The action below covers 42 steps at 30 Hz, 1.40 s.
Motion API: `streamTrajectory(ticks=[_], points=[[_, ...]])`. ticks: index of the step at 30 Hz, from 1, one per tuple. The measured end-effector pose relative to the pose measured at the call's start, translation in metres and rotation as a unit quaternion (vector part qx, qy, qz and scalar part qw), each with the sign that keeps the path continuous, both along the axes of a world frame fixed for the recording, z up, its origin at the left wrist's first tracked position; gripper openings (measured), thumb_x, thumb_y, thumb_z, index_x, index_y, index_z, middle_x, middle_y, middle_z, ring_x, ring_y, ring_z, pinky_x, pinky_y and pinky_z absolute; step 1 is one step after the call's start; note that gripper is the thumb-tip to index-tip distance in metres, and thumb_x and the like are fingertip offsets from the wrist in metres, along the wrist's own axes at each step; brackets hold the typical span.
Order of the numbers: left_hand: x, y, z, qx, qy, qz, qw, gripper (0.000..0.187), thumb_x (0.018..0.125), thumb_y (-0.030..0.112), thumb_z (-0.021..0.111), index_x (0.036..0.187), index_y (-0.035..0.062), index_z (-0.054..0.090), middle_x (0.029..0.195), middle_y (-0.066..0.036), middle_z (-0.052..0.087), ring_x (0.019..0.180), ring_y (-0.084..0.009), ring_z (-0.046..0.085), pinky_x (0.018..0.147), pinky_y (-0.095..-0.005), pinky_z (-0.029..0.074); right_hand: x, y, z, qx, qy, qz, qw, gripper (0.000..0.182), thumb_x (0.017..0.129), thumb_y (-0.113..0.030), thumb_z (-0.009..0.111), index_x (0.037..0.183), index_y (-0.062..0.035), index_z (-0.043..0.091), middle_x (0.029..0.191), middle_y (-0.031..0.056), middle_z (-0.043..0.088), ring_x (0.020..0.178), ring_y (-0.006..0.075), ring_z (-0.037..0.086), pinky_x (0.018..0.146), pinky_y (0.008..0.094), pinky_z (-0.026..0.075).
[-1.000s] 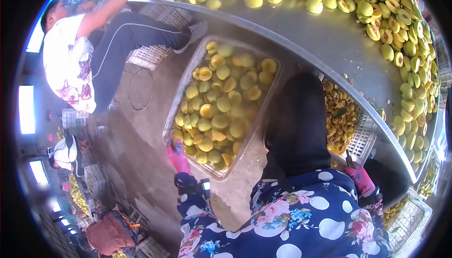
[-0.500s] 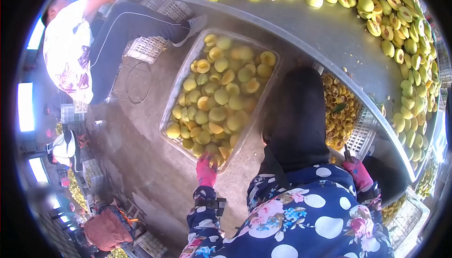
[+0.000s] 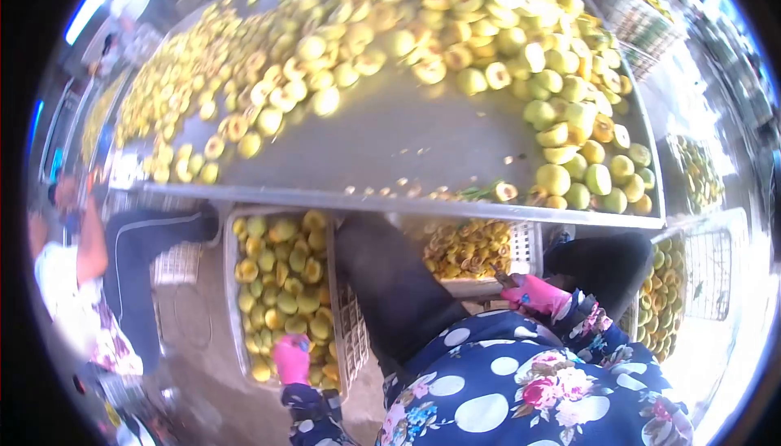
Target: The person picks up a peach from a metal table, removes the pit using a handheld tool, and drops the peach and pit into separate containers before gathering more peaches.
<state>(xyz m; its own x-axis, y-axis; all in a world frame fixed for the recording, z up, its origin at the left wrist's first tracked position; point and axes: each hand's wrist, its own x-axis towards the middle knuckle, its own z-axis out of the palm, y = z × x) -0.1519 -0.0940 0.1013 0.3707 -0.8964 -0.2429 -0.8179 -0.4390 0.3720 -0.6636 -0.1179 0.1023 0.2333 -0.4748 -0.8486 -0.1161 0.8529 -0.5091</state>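
Note:
My left hand (image 3: 291,356), in a pink glove, is at the near end of a crate (image 3: 237,316) of yellow-green stone fruit (image 3: 285,300). Its fingers look curled, and whatever they hold is hidden. My right hand (image 3: 537,293), also gloved in pink, is closed around a short dark hand tool (image 3: 504,276) in front of my lap. Just beyond that tool lies a crate (image 3: 527,244) filled with brownish-yellow pieces (image 3: 468,249), seemingly pits or cut fruit.
A metal table (image 3: 350,141) with a raised rim spans the front, bearing heaps of halved fruit (image 3: 480,35). More fruit fills a white crate (image 3: 716,263) on my right. A seated person (image 3: 81,300) is at the left. My legs extend under the table edge.
My view has swung right and up toward the table. My left hand is still at the near end of the fruit crate; my right hand keeps hold of the dark tool.

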Motion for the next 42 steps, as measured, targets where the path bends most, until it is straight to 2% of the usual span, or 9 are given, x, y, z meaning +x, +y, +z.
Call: streamTrajectory(ticks=[4,8,15,20,22,24,31,34,42], points=[[-0.094,-0.156,0.094,-0.12,0.335,-0.089,0.93,0.027,0.087,0.017,0.064,0.102,-0.0059,0.062,0.092,-0.012,0.067,0.082,-0.0159,0.063,0.073,-0.0298,0.05,-0.005,0.002,0.01,-0.013,-0.002,-0.023,1.0,0.021,0.091,-0.019,0.058,0.098,-0.0037,0.045,0.066,0.0036,0.053,0.046,0.0091,0.048,0.041,0.0224,0.039],[-0.227,-0.271,0.15,-0.176,0.211,-0.398,0.875,0.031,0.086,0.014,0.065,0.11,-0.0049,0.058,0.103,-0.014,0.066,0.093,-0.0161,0.063,0.081,-0.0275,0.049,-0.012,0.004,0.011,-0.026,-0.014,-0.049,0.998,0.024,0.09,-0.022,0.058,0.1,-0.0029,0.047,0.069,0.0036,0.054,0.049,0.0094,0.051,0.043,0.0234,0.042],[-0.416,-0.401,0.066,-0.174,0.046,-0.437,0.881,0.059,0.078,0.029,0.069,0.125,-0.0009,0.05,0.119,-0.022,0.056,0.11,-0.0343,0.054,0.093,-0.0381,0.043,-0.034,0.006,-0.004,-0.046,-0.026,-0.077,0.996,0.031,0.089,-0.027,0.06,0.101,-0.0015,0.047,0.072,0.0054,0.056,0.052,0.0105,0.052,0.045,0.0249,0.043],[-0.447,-0.405,0.05,-0.12,-0.028,-0.414,0.902,0.064,0.071,0.027,0.075,0.125,0.0032,0.05,0.121,-0.02,0.055,0.112,-0.0346,0.053,0.093,-0.0396,0.043,-0.036,0.001,0.011,-0.074,-0.009,-0.037,0.997,0.029,0.09,-0.029,0.059,0.095,-0.0028,0.048,0.07,0.0019,0.053,0.05,0.0085,0.05,0.044,0.0223,0.041],[-0.428,-0.406,0.048,-0.072,0.299,-0.399,0.864,0.059,0.075,0.016,0.073,0.126,0.0024,0.048,0.114,-0.013,0.061,0.101,-0.0303,0.06,0.086,-0.04,0.049,-0.04,0.003,0.013,-0.103,-0.017,-0.02,0.994,0.031,0.09,-0.03,0.059,0.098,-0.0021,0.049,0.072,0.0022,0.054,0.054,0.0089,0.051,0.049,0.0237,0.042],[-0.399,-0.377,0.065,0.119,0.633,-0.233,0.729,0.052,0.084,0.02,0.063,0.128,-0.0006,0.045,0.124,-0.02,0.053,0.109,-0.0339,0.055,0.087,-0.0427,0.049,-0.04,-0.001,0.034,-0.133,-0.049,-0.024,0.99,0.031,0.09,-0.03,0.058,0.099,-0.0009,0.049,0.072,0.0032,0.055,0.056,0.0105,0.052,0.052,0.0259,0.044],[-0.352,-0.249,0.114,0.247,0.834,-0.057,0.49,0.053,0.095,0.04,0.042,0.129,-0.0006,0.042,0.129,-0.025,0.047,0.112,-0.0399,0.052,0.086,-0.047,0.05,-0.03,-0.034,0.106,-0.279,-0.136,-0.068,0.948,0.026,0.093,-0.024,0.054,0.109,-0.004,0.049,0.073,-0.001,0.054,0.057,0.0053,0.05,0.052,0.0186,0.042],[-0.355,-0.211,0.122,0.182,0.759,-0.061,0.622,0.051,0.097,0.042,0.037,0.124,-0.0003,0.046,0.119,-0.024,0.055,0.102,-0.0361,0.058,0.084,-0.0444,0.051,-0.022,-0.044,0.112,-0.396,-0.008,-0.026,0.918,0.033,0.09,-0.023,0.056,0.111,0.0009,0.048,0.076,0.0136,0.06,0.064,0.0239,0.059,0.061,0.0362,0.047],[-0.366,-0.161,0.126,0.126,0.782,-0.009,0.61,0.04,0.097,0.025,0.044,0.12,-0.0074,0.048,0.11,-0.023,0.058,0.096,-0.0272,0.061,0.084,-0.0354,0.051,-0.005,-0.041,0.136,-0.42,0.076,-0.015,0.904,0.032,0.089,-0.022,0.058,0.11,0.0002,0.048,0.085,0.0248,0.06,0.08,0.0427,0.06,0.066,0.0416,0.046]])
